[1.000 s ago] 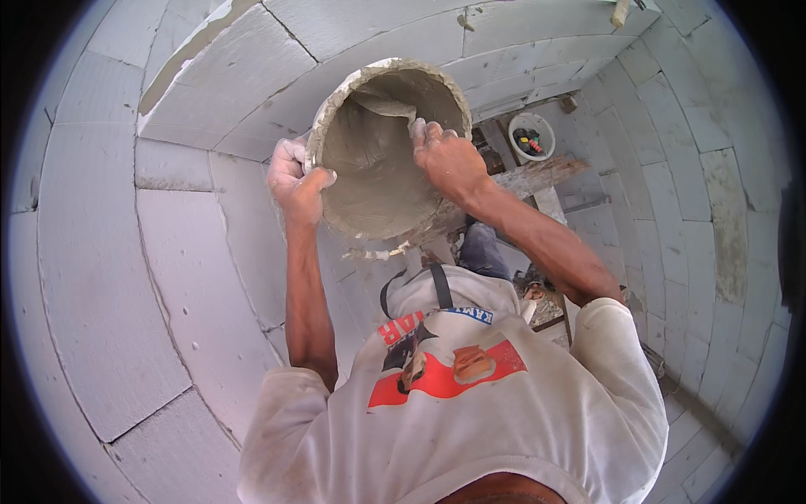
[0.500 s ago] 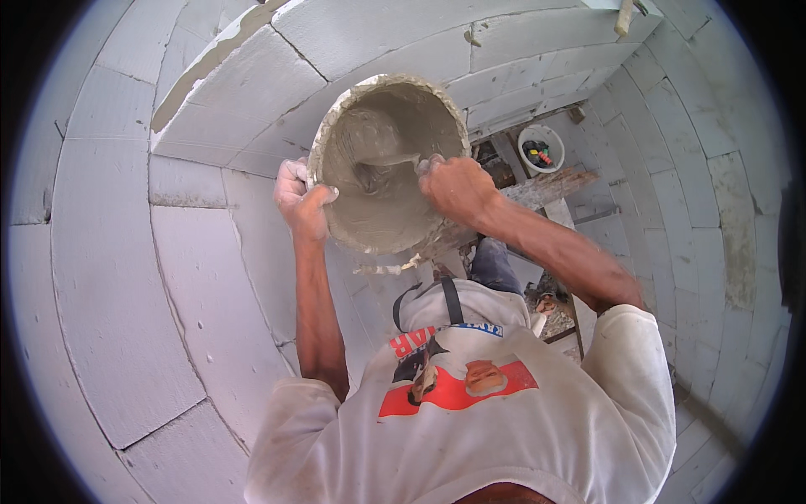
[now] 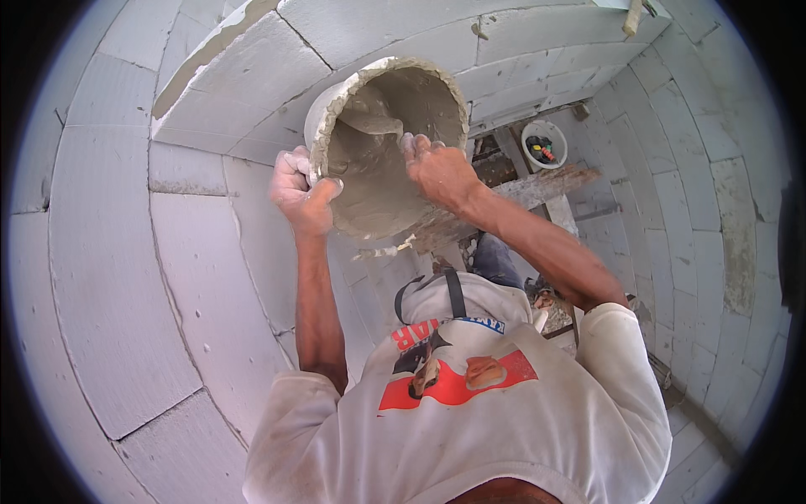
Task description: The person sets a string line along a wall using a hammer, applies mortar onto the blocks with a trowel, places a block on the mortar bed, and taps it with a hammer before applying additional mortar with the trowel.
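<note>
A mortar-caked bucket [image 3: 369,193] is tilted with its mouth facing me, grey mortar coating its inside. My left hand [image 3: 300,191] grips the bucket's rim on the left side. My right hand [image 3: 438,168] reaches into the mouth and holds a trowel [image 3: 376,126], whose blade lies against the mortar inside. The bucket is held up against a wall of white blocks [image 3: 126,252], just below the top block's edge [image 3: 210,59].
White block walls curve around on the left and the right [image 3: 697,210]. Below, a mortar-smeared wooden plank [image 3: 537,185] and a small white tub [image 3: 544,144] with coloured items sit on the floor.
The bucket has moved up and to the right with both hands. My right hand has shifted deeper into the bucket's mouth.
</note>
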{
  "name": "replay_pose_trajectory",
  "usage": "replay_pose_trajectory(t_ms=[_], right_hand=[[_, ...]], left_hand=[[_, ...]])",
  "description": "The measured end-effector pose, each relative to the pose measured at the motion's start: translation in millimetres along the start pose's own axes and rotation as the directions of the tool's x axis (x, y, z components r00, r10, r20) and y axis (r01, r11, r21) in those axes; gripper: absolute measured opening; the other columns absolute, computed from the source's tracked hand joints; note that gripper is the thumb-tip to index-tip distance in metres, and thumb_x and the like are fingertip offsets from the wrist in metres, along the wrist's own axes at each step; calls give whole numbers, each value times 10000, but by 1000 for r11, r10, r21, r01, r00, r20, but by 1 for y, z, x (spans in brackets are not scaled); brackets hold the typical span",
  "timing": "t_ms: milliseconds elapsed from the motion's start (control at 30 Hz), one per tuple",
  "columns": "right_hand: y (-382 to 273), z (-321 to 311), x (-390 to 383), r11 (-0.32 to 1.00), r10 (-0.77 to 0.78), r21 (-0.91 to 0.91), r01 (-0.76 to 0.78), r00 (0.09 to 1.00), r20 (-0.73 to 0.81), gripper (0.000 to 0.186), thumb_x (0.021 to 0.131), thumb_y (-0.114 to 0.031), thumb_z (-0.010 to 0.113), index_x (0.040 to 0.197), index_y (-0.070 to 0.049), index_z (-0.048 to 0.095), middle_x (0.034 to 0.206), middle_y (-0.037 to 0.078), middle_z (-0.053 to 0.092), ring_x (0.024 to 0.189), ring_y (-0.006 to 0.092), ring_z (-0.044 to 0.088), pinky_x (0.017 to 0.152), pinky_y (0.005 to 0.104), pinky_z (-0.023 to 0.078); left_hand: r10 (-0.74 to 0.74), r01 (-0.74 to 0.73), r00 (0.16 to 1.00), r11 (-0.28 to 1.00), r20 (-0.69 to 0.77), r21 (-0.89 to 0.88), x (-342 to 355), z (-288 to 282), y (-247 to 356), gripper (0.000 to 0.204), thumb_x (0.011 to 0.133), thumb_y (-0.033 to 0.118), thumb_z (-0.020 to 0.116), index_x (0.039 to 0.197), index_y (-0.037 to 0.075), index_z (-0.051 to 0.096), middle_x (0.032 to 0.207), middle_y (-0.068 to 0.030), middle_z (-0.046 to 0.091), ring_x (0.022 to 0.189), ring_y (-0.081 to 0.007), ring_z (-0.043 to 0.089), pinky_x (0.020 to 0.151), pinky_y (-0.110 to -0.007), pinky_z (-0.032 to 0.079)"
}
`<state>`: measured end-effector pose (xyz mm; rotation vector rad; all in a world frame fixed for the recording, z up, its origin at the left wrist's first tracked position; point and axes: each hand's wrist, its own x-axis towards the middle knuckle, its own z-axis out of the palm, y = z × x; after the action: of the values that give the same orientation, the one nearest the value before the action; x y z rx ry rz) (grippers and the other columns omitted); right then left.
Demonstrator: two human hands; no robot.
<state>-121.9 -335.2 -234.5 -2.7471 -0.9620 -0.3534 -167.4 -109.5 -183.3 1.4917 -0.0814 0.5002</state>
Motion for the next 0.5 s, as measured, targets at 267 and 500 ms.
replay_pose_trajectory(t_ms=[267,500], right_hand=[[1,5,-4,956,285,27,-291,949,136,249,901,-115,620,1096,5,718,1019,177,709,909,298,736,620,377,617],[-42,-21,-23,972,232,-127,-198,902,366,230,922,-116,603,1089,-16,725,998,114,722,1015,263,699,671,349,626]], left_hand=[[97,-93,995,984,-21,149,-18,18,-8,326,627,-137,590,819,84,447,806,-2,474,700,-75,414,658,-235,384],[278,-294,956,926,98,237,-33,49,-2,335,654,-141,626,853,70,458,835,-20,479,697,-59,411,610,-219,357]])
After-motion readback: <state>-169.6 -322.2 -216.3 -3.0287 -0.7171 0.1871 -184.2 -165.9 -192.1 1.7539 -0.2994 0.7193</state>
